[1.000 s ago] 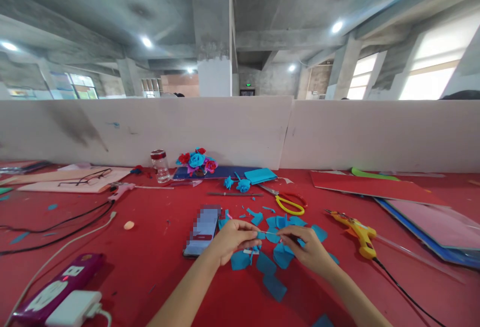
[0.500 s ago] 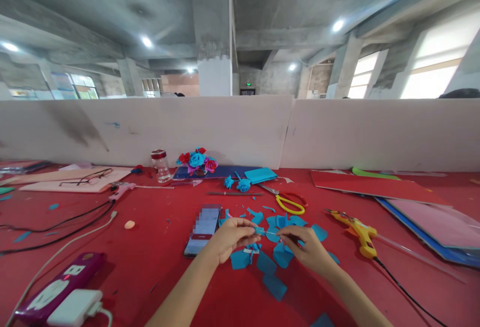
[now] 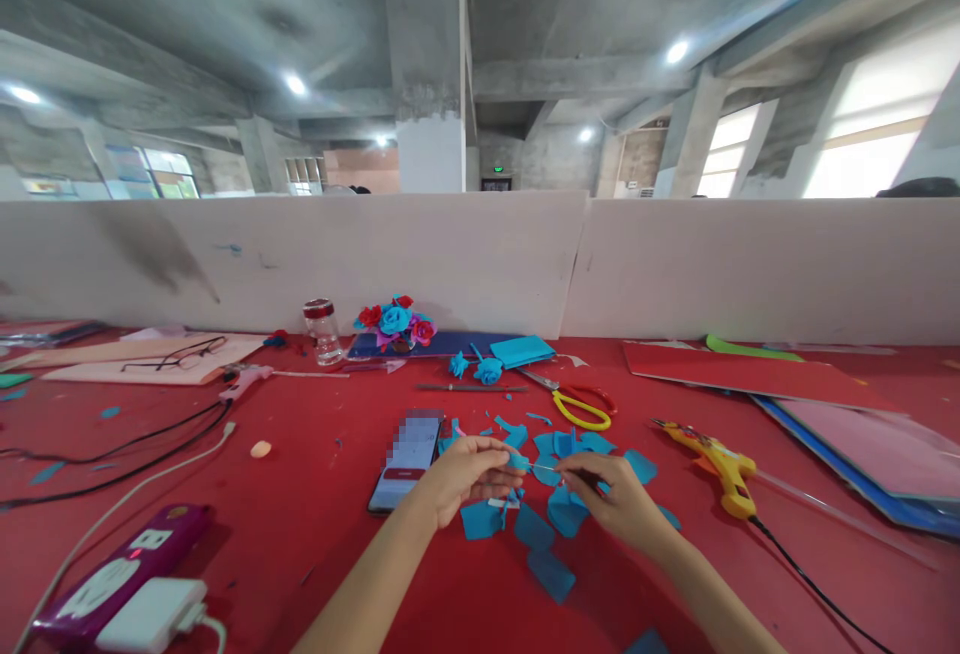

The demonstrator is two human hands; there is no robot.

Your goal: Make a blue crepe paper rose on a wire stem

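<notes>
Between thumb and fingers, my left hand [image 3: 474,477] holds a small blue paper piece [image 3: 517,462]. My right hand [image 3: 611,494] is closed on a thin pale stick [image 3: 544,467], whose other end reaches the blue piece. Below and around both hands, several loose blue paper pieces [image 3: 533,528] lie on the red table [image 3: 345,574]. A phone [image 3: 409,459] lies just left of my left hand. Beyond the hands are yellow-and-red scissors [image 3: 581,408] and small blue paper flowers [image 3: 487,370].
On the right lie a yellow glue gun [image 3: 724,469] with its cord and stacked coloured sheets [image 3: 862,444]. The left side holds a purple power strip [image 3: 127,569], cables and glasses [image 3: 176,356]. A jar [image 3: 323,332] and a flower bouquet [image 3: 395,320] stand near the white partition [image 3: 465,244].
The blue piece in my left hand has turned slightly and looks more rounded. My left fingers have shifted a little around it; my right hand has barely moved.
</notes>
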